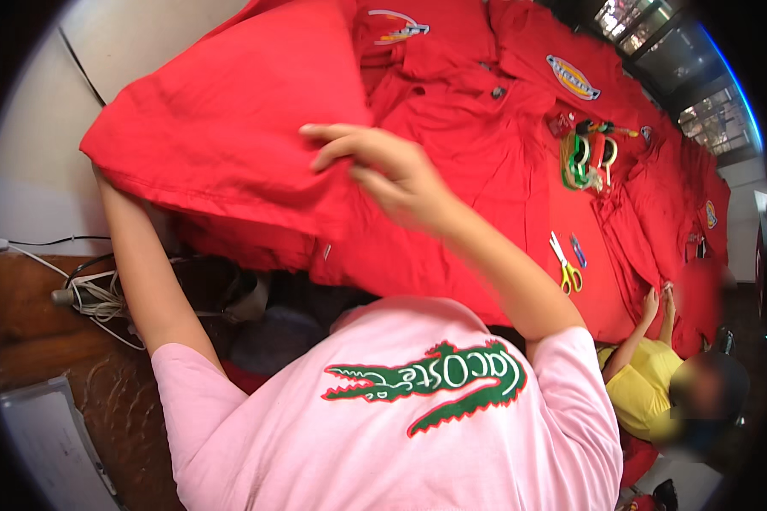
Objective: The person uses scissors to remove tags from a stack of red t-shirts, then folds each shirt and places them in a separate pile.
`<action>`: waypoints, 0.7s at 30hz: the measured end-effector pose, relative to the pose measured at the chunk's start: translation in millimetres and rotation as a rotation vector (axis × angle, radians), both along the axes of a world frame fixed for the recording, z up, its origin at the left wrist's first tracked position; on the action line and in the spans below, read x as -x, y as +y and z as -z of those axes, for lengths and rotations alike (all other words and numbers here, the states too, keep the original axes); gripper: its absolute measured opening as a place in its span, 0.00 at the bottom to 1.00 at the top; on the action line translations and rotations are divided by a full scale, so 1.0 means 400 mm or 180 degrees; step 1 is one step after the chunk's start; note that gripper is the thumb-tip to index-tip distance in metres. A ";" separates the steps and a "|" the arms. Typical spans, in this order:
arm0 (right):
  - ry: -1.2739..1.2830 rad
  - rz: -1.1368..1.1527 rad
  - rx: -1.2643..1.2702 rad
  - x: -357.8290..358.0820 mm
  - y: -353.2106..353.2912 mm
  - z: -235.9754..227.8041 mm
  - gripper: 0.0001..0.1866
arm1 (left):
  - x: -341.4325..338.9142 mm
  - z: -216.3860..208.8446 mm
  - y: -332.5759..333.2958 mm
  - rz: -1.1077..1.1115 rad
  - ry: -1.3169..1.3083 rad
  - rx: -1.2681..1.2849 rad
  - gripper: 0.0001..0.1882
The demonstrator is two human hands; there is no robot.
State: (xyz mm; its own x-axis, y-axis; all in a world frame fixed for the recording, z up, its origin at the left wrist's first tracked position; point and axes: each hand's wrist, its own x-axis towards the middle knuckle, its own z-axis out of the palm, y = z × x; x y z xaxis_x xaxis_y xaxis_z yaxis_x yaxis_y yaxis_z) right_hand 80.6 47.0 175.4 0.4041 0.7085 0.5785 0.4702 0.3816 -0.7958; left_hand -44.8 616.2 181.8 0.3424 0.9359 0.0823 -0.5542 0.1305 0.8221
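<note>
A red cloth garment (230, 111) is lifted at the upper left, its hemmed lower edge hanging across the front of the table. My left forearm (141, 264) reaches up beneath it, and the cloth hides that hand. Over the garment's right side is my right hand (392, 175), fingers apart and slightly bent, with nothing visible in them. More red shirts (460, 128) lie spread beyond it, one bearing an oval patch (573, 78).
Yellow-handled scissors (567, 268) and a small blue cutter (579, 250) lie on red cloth to the right. Past them stands a green basket (568, 170) with tape rolls. A person in yellow (643, 383) handles red cloth at far right. Bundled cables (102, 298) sit at left.
</note>
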 end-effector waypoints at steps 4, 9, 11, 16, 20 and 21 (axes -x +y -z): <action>-0.0235 -0.0373 0.1042 0.059 0.077 0.228 0.15 | 0.067 0.181 0.043 -0.0307 0.1704 0.0190 0.22; 0.0404 0.0388 0.1548 -0.046 -0.170 0.340 0.16 | 0.040 0.366 -0.252 -0.0346 0.2203 -0.1331 0.23; 0.1078 0.1138 0.1516 -0.108 -0.352 0.401 0.14 | 0.074 0.416 -0.443 0.0147 0.2143 -0.1876 0.13; 0.1420 0.3347 0.2180 -0.066 -0.916 0.493 0.13 | 0.157 0.595 -0.925 0.2127 0.2509 -0.1587 0.08; 0.0712 0.3934 0.2888 0.140 -1.127 0.531 0.13 | 0.151 0.670 -1.220 0.2922 0.2311 -0.1680 0.07; 0.0434 0.3848 0.3080 0.191 -1.110 0.516 0.13 | 0.139 0.648 -1.281 0.3099 0.2424 -0.2154 0.07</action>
State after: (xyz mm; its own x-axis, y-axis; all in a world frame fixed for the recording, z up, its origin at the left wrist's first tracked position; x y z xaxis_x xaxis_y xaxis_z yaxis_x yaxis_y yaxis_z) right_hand 4.1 -397.0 -30.8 0.9998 0.0023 0.0220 0.0144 -0.8236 -0.5670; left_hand -100.5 103.9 -77.3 0.9843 0.1564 -0.0815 0.1307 -0.3369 0.9324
